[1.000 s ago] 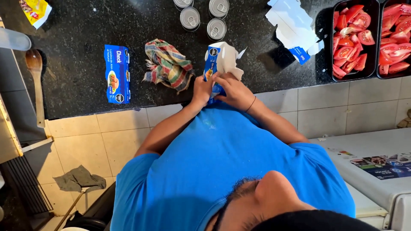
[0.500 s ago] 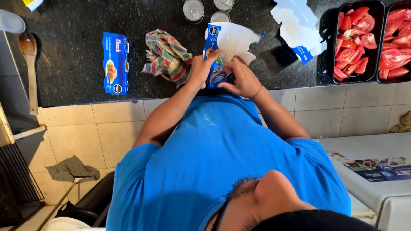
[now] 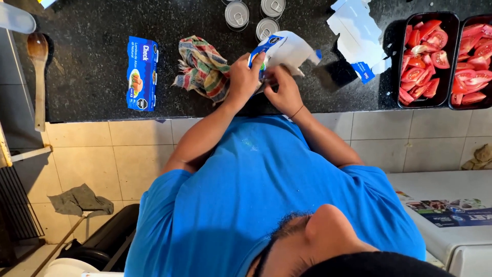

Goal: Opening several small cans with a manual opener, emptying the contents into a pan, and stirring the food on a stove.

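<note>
My left hand [image 3: 245, 72] and my right hand [image 3: 285, 90] both grip a blue-and-white cardboard carton [image 3: 290, 50] at the front of the black stone counter [image 3: 92, 31]. The carton is torn open, and its white inner flap spreads up and to the right. My left hand holds the blue printed edge, while my right hand pinches the lower part. Three sealed round cans [image 3: 266, 26] stand just behind the carton. A striped cloth [image 3: 202, 66] lies bunched against my left wrist.
A closed blue carton [image 3: 142, 73] lies to the left, and a wooden spoon [image 3: 38, 77] lies at the counter's left end. Torn white cardboard [image 3: 359, 31] sits to the right, beside two black trays of tomato wedges [image 3: 428, 56]. Beige tiles run below the counter edge.
The carton has been pulled further open and its white flap now spreads wider. My hands have shifted slightly along it. The cloth and the closed blue carton stayed put.
</note>
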